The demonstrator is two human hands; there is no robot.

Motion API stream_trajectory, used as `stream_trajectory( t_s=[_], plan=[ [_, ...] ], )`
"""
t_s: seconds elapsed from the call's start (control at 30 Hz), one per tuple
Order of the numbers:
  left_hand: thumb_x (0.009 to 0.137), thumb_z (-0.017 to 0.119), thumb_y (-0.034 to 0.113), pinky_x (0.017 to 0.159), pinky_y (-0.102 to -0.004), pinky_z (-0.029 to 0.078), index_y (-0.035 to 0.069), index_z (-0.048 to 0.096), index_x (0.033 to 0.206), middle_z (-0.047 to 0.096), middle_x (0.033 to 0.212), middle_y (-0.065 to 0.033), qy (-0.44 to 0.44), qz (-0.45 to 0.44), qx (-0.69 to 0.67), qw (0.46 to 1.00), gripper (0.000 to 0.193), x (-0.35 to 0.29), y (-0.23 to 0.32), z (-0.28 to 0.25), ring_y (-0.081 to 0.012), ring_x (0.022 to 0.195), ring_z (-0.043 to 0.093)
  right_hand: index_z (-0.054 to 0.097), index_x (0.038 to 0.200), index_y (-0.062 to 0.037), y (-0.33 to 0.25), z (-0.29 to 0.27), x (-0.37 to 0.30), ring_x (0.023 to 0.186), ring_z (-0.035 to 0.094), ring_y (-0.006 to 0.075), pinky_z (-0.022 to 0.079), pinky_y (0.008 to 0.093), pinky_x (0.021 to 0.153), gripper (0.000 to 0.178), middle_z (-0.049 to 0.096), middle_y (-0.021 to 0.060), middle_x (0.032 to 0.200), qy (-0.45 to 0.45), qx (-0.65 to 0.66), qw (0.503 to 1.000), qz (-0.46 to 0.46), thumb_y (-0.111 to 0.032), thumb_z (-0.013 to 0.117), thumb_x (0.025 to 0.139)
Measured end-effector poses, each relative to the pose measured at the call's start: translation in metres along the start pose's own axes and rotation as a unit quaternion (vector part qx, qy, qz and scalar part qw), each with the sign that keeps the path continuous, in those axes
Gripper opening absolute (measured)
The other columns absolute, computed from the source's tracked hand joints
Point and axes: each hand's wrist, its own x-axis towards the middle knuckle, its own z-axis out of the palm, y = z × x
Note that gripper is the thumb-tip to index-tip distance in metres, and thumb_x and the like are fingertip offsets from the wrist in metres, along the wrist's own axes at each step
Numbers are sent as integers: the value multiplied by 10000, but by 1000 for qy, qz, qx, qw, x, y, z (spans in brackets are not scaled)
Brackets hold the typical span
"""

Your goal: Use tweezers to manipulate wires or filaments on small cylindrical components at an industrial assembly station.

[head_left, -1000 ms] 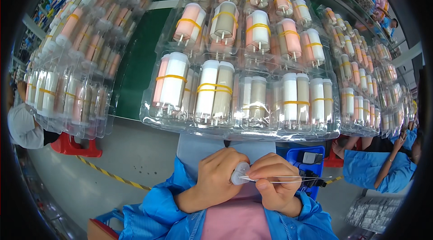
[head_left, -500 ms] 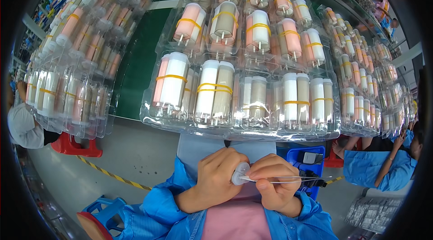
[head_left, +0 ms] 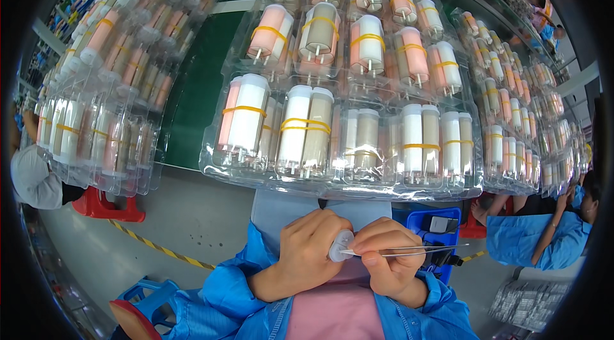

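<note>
Left hand (head_left: 312, 252) grips white cap (head_left: 340, 246), right hand (head_left: 388, 258) pinches tweezers (head_left: 409, 251); green bench (head_left: 201, 90) (trays (head_left: 345, 122) stacked)

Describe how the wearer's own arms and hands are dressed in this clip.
Both hands are bare: no gloves, rings or watch show on the left hand or the right hand. Each forearm wears a loose bright blue sleeve of thin, slightly shiny fabric, gathered at the wrist. A pink garment shows between them.
</note>
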Motion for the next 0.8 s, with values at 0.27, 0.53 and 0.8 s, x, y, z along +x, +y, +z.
stream_trajectory(
  t_s=[0.27,0.53,0.8],
  plan=[
    [607,745,36,526,-348,457,21,570,811,573,708,-115,-11,-9,18,1000,270,-2,-1,-1,-295,606,584,653,840,-17,-3,3,5,658,627,252,508,302,596,131,661,114,802,-29,-68,995,-62,-31,740,742],
    [615,733,50,519,-357,443,33,570,793,569,700,-100,-10,48,122,991,242,2,1,-4,-287,584,564,653,819,-14,-7,-1,8,632,613,233,474,295,557,88,654,123,774,-30,-50,998,6,-48,716,768],
    [646,692,20,495,-355,431,50,567,770,540,681,-81,28,12,15,999,179,2,-3,2,-269,571,547,654,843,30,-1,0,4,654,627,207,490,281,574,87,664,165,795,16,52,998,20,-33,687,793]
  ],
)
